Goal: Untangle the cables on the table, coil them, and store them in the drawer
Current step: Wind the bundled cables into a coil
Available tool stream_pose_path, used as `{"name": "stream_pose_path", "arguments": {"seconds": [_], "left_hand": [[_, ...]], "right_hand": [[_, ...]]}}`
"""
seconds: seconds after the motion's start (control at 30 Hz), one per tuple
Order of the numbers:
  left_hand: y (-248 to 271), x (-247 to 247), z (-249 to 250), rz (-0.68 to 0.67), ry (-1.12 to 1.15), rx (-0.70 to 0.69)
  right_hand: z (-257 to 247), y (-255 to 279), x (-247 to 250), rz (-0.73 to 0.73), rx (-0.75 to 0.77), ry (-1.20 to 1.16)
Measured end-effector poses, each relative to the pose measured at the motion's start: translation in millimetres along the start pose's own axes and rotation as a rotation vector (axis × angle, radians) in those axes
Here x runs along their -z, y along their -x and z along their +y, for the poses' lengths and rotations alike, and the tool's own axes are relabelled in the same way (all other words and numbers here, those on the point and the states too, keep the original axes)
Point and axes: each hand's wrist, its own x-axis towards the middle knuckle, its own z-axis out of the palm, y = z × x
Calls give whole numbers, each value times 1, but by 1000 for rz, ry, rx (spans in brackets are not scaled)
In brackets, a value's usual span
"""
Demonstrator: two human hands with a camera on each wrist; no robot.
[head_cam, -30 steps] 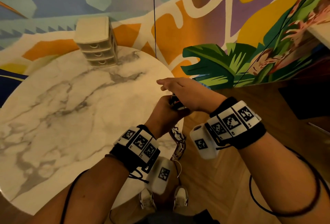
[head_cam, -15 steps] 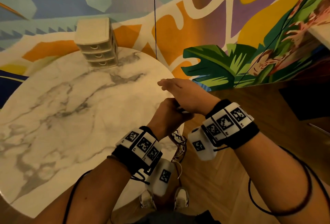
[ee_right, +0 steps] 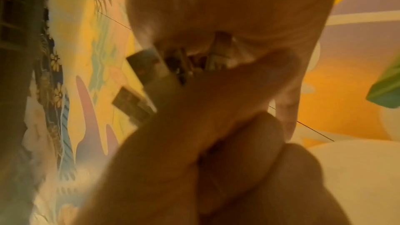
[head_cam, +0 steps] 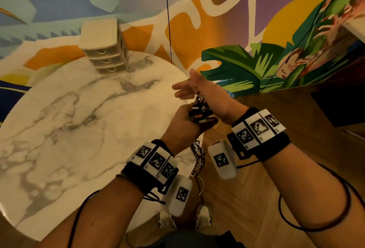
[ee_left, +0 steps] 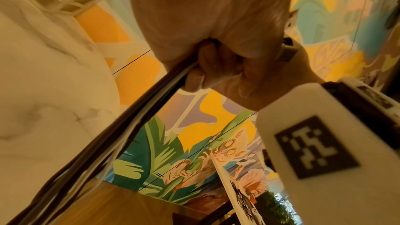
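A bundle of black and white cables [head_cam: 198,113] is gripped in my left hand [head_cam: 182,123] at the table's right edge. Its plugs stick up above the fist, and the rest of the cables [head_cam: 198,155] hangs down past the edge. In the left wrist view the cables [ee_left: 121,126] run from the curled fingers [ee_left: 207,67] down to the lower left. My right hand [head_cam: 194,87] hovers just above the plugs with fingers stretched out. The right wrist view shows USB plugs [ee_right: 145,66] under its palm. The beige drawer unit [head_cam: 104,50] stands at the table's far side, all three drawers shut.
The round marble table [head_cam: 79,129] spreads to the left. A painted wall rises behind it. To the right lies wooden floor [head_cam: 256,188] with a dark object [head_cam: 339,105] on it. My shoes [head_cam: 204,216] are below the hanging cables.
My right hand has lifted off the left fist and moved forward, its fingers spreading. The plugs above the left hand now show. The left hand keeps its grip.
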Motion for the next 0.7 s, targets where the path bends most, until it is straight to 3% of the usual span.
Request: {"name": "stream_pose_path", "arguments": {"seconds": [0.1,0.3,0.5,0.6,0.7], "left_hand": [[1,1,2,-27,47,-4],[2,0,2,-43,146,10],[2,2,-7,-47,-183,-7],[1,2,-8,-45,-185,-11],[2,1,-5,-28,-117,22]], "right_hand": [[1,3,0,-23,-3,-3],[-21,10,14,-224,-141,270],[-25,11,16,-327,-250,531],[-29,11,14,-255,-151,494],[-29,11,4,-274,-134,514]]}}
